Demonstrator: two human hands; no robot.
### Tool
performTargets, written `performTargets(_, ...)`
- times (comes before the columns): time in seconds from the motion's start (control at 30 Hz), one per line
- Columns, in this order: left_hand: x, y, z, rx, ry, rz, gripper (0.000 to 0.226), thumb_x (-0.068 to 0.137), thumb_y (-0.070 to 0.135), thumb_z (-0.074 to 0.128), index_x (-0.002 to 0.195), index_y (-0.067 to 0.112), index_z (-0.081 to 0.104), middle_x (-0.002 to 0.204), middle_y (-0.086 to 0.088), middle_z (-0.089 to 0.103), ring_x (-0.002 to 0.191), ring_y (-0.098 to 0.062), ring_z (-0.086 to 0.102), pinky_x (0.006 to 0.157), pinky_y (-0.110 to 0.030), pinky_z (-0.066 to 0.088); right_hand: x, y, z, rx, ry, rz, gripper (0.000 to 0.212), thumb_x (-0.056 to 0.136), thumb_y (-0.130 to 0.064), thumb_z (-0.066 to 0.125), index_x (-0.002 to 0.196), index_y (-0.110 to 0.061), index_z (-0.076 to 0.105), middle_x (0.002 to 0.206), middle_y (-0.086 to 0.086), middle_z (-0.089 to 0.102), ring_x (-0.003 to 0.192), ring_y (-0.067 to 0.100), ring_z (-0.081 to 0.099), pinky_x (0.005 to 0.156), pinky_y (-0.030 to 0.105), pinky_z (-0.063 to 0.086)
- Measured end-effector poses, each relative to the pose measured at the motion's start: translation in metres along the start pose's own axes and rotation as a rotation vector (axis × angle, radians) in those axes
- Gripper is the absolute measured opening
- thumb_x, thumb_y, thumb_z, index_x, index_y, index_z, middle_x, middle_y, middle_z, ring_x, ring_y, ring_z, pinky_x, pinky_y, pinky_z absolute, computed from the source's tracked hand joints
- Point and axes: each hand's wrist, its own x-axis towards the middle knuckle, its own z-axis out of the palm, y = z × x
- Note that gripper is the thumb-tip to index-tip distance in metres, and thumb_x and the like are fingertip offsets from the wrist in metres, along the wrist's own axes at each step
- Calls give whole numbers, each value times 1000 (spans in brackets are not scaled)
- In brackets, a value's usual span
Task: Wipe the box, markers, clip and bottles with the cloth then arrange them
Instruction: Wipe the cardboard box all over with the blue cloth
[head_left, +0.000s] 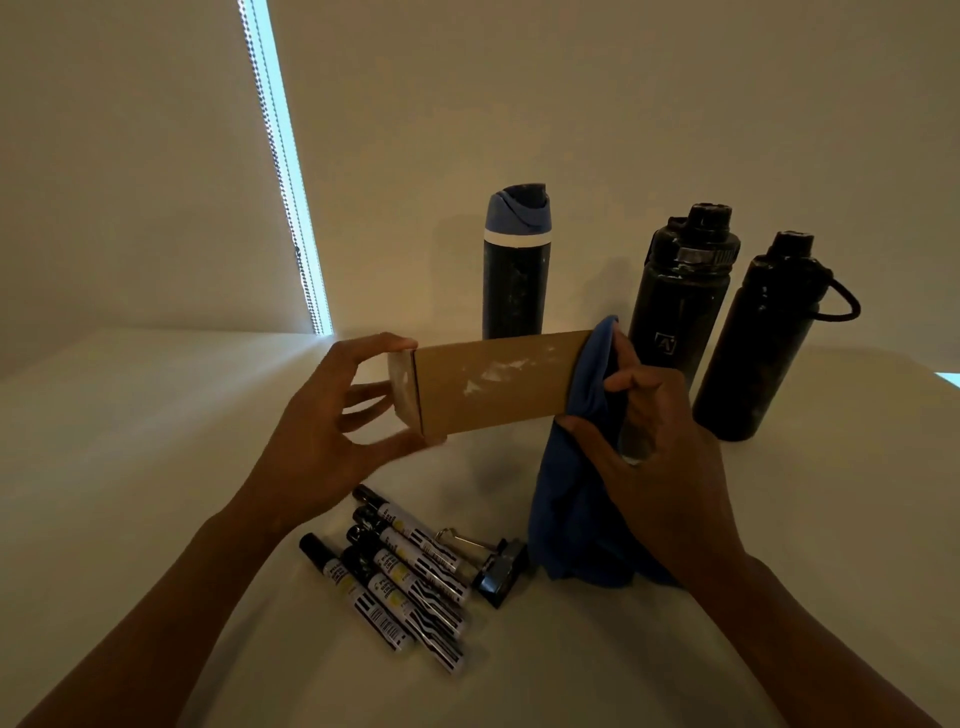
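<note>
Box (493, 384): brown cardboard, held up in the air above the table (156, 467), long axis running left to right and rising a little toward the right end. Left end pinched in the left hand (332, 436), thumb under the lower corner, forefinger curled over the top edge, other fingers behind the end flap. Right end wrapped in the blue cloth (582, 499), itself gripped by the right hand (654, 447), fingers curled round the fabric, cloth tail hanging down to the tabletop. White dusty smears mid-length on the facing side, between the two hands, leftward of the cloth. Judged from this: wiping stroke due along the long axis, from right end toward left, right hand the nearer and already on the job, left hand only steadying. Smears untouched so far, so box wiping barely begun.

Markers (400, 571) in a loose bunch flat on the table below the box, all slanting the same way, binder clip (493, 566) just beside their right side, near the cloth's hanging end. Three bottles upright behind: blue-lidded bottle (514, 260) behind the box, two black bottles (680, 291) to its right, all dusted with white specks, none wiped by the look of them.
</note>
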Motion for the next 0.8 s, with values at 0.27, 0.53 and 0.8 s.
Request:
performTargets(0.27,0,-7,-13,270,148,254,80,67,24,97,137,12,61,134,6,65,128,-10,61,110,-34,51,-2,10,10,-115,-26,-124,53,94,-24,68,144,-18,50,140,-11,48,126,-8,47,105,5,32)
performTargets(0.53,-1,-5,-10,347,148,299,80,64,31,100,133,10,64,128,3,68,121,-13,66,101,-42,57,-2,-2,0,-252,262,-134,37,88,-42,74,123,-30,69,128,-18,62,106,2,56,101,37,41)
performTargets(0.8,-1,1,-4,330,134,305,82,64,32,101,133,8,63,129,1,68,122,-9,64,105,-32,54,12,-5,7,-40,332,-2,20,91,-30,71,107,-18,68,119,0,44,114,14,48,96,38,47)
